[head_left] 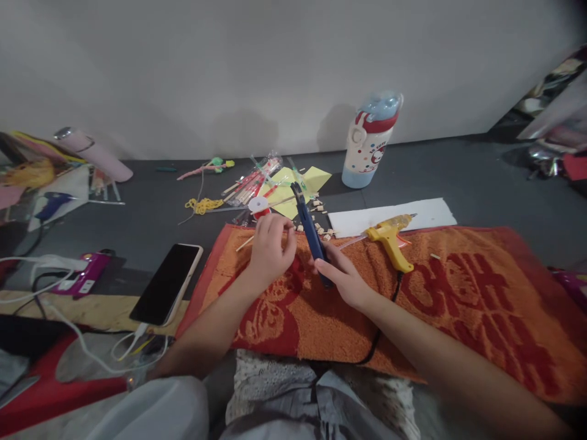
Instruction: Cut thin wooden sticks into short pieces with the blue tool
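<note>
My right hand (342, 275) is wrapped round a long dark blue hand tool (312, 235), tilted up, its narrow dark head pointing away from me. The tool's exact kind is unclear. My left hand (273, 247) is closed in a pinch just left of the tool; what its fingertips hold is too small to make out. A thin wooden stick (244, 244) shows left of that hand, partly hidden by it. Behind the tool lie several small cut wooden pieces (318, 205). Both hands are above an orange and red towel (339, 330).
A yellow glue gun (389, 238) rests across the towel and a white board (433, 212). Behind are yellow paper (317, 178), bundled sticks (250, 183), a white spool (257, 203) and a bottle (370, 143). Left lie a phone (166, 284), a purple power strip (89, 275) and cables.
</note>
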Demonstrator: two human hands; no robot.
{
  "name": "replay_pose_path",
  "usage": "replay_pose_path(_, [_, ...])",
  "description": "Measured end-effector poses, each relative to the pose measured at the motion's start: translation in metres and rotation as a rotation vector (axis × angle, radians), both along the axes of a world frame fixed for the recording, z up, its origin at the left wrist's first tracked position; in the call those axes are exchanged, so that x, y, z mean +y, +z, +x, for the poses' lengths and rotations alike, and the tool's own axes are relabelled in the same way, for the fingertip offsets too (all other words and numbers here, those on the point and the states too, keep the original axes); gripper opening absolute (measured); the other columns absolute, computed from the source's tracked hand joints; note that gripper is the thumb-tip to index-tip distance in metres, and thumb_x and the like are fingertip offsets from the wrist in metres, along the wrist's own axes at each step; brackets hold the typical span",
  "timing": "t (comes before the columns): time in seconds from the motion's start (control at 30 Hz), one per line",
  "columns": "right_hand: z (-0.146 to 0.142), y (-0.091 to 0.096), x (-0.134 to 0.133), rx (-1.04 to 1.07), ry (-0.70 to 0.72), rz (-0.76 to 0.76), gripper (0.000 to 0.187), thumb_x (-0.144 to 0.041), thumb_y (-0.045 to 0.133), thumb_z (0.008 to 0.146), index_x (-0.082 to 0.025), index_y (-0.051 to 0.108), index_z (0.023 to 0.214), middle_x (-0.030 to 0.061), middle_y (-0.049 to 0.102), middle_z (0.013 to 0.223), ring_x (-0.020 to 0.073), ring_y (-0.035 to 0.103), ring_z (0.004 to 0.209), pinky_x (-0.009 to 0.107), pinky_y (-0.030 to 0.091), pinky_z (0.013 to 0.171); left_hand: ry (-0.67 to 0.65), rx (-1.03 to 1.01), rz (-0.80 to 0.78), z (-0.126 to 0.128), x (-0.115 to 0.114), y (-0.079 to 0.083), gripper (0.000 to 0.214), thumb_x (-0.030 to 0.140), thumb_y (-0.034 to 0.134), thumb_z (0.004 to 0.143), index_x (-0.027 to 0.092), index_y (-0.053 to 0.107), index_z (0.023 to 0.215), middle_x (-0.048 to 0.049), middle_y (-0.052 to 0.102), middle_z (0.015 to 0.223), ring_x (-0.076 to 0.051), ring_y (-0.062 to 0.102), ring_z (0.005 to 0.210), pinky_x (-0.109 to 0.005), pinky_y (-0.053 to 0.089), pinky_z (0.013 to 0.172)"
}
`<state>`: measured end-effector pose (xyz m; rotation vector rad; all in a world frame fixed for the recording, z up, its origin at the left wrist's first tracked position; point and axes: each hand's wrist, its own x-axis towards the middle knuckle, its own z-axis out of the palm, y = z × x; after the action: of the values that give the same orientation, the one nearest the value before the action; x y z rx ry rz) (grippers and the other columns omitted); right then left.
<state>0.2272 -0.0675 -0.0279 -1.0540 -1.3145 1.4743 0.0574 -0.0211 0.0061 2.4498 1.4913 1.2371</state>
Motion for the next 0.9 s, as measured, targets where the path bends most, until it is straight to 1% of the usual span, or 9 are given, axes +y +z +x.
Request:
replay_pose_path(0.07, [0.0,-0.001,-0.001,0.013,0.01,-0.002,0.058,-0.054,0.059,0.082,-0.021,0.049,0.128,0.0104,0.058,0.129,0.0275,0.054,0.117,0.043,0.046,0.099,0.038,0.042,0.154,-0.005,0.004,0.001,0.008,0.014,0.048,0.083,0.02,0.05,0.088,-0.0074,0.058,0.087,-0.021,0.054,0.089,-0.038,0.043,0.084])
replay_pose_path(0.17, [0.0,-0.004,-0.002,0.004,0.032,0.041,0.06,-0.053,0.061,0.081,-0.022,0.046,0.131,0.0095,0.055,0.134,0.0276,0.052,0.122,0.044,0.041,0.105,0.091,0.057,0.226,-0.012,0.011,0.0,0.014,0.013,0.046,0.085,0.019,0.051,0.096,-0.0107,0.059,0.097,-0.023,0.054,0.098,-0.041,0.041,0.09])
replay_pose_path(0.3, [0.001,-0.006,-0.005,-0.103,0.057,0.122,0.057,-0.05,0.063,0.081,-0.02,0.05,0.127,0.0109,0.059,0.127,0.0306,0.051,0.123,0.047,0.039,0.106,0.11,0.02,0.138,-0.02,0.019,-0.004,0.017,0.017,0.044,0.087,0.018,0.05,0.103,-0.012,0.059,0.103,-0.024,0.055,0.102,-0.042,0.041,0.093])
replay_pose_path(0.37, [0.002,-0.005,-0.006,-0.147,0.052,0.132,0.06,-0.049,0.065,0.079,-0.017,0.049,0.127,0.0131,0.06,0.125,0.0328,0.051,0.123,0.049,0.04,0.104,0.105,-0.024,0.071,-0.022,0.021,-0.007,0.015,0.018,0.043,0.088,0.019,0.051,0.1,-0.0103,0.061,0.097,-0.022,0.057,0.095,-0.038,0.044,0.087])
replay_pose_path(0.43, [0.003,-0.004,-0.007,-0.182,0.049,0.134,0.061,-0.048,0.065,0.079,-0.017,0.048,0.128,0.0141,0.06,0.124,0.0336,0.052,0.122,0.049,0.041,0.103,0.112,-0.079,-0.001,-0.022,0.021,-0.007,0.009,0.018,0.044,0.087,0.02,0.052,0.091,-0.007,0.061,0.086,-0.019,0.058,0.083,-0.033,0.046,0.077])
replay_pose_path(0.5, [0.004,-0.003,-0.007,-0.223,0.051,0.146,0.06,-0.048,0.065,0.079,-0.017,0.048,0.127,0.0143,0.061,0.123,0.034,0.053,0.121,0.05,0.041,0.103,0.128,-0.134,-0.06,-0.022,0.02,-0.007,0.008,0.016,0.046,0.085,0.021,0.052,0.083,-0.004,0.06,0.077,-0.016,0.056,0.072,-0.029,0.044,0.069])
replay_pose_path(0.57, [0.005,-0.003,-0.006,-0.278,0.045,0.179,0.059,-0.048,0.065,0.079,-0.017,0.048,0.127,0.0146,0.062,0.122,0.0349,0.052,0.122,0.051,0.04,0.104,0.132,-0.188,-0.104,-0.022,0.02,-0.006,0.007,0.015,0.048,0.083,0.02,0.051,0.079,-0.0022,0.059,0.073,-0.014,0.054,0.067,-0.027,0.042,0.065])
replay_pose_path(0.73, [0.005,-0.001,-0.006,-0.396,0.034,0.252,0.066,-0.053,0.066,0.075,-0.017,0.048,0.128,0.0162,0.062,0.121,0.0373,0.054,0.119,0.052,0.042,0.1,0.03,-0.383,-0.23,-0.019,0.022,-0.007,0.003,0.018,0.049,0.082,0.019,0.051,0.08,0.0003,0.059,0.071,-0.013,0.054,0.068,-0.023,0.042,0.065])
replay_pose_path(0.9, [0.006,0.002,-0.007,-0.397,0.019,0.265,0.068,-0.055,0.066,0.075,-0.019,0.048,0.129,0.0154,0.063,0.121,0.0362,0.059,0.109,0.05,0.046,0.094,-0.012,-0.475,-0.259,-0.017,0.023,-0.01,0.004,0.02,0.053,0.08,0.019,0.051,0.078,0.0014,0.055,0.068,-0.012,0.053,0.068,-0.023,0.041,0.066])
